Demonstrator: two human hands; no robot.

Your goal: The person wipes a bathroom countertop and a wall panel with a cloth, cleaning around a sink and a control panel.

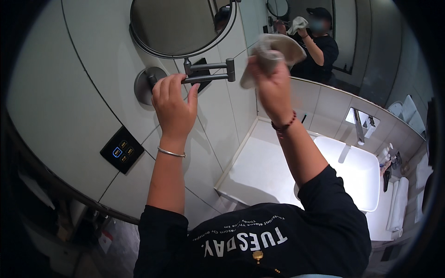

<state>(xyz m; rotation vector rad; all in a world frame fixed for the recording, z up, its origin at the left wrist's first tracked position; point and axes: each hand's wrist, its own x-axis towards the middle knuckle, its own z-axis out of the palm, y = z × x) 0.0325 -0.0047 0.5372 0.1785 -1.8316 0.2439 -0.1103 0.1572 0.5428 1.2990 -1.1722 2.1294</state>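
My left hand (175, 104) grips the lower bar of a dark metal swing arm (208, 78), close to its round wall plate (147, 87). The arm carries a round wall-mounted mirror (177, 24). To the right, my right hand (273, 83) is raised with a pale cloth (285, 47) bunched in its fingers, blurred by motion. The cloth is in front of the large wall mirror (347, 41), where my reflection shows; I cannot tell whether it touches the glass.
A black switch panel (122, 150) is on the tiled wall at left. Below right, a white basin (358, 173) stands on a white counter (257, 160) under a wall faucet (358, 127). Bottles (385, 153) and a rolled white towel (398, 205) lie beyond it.
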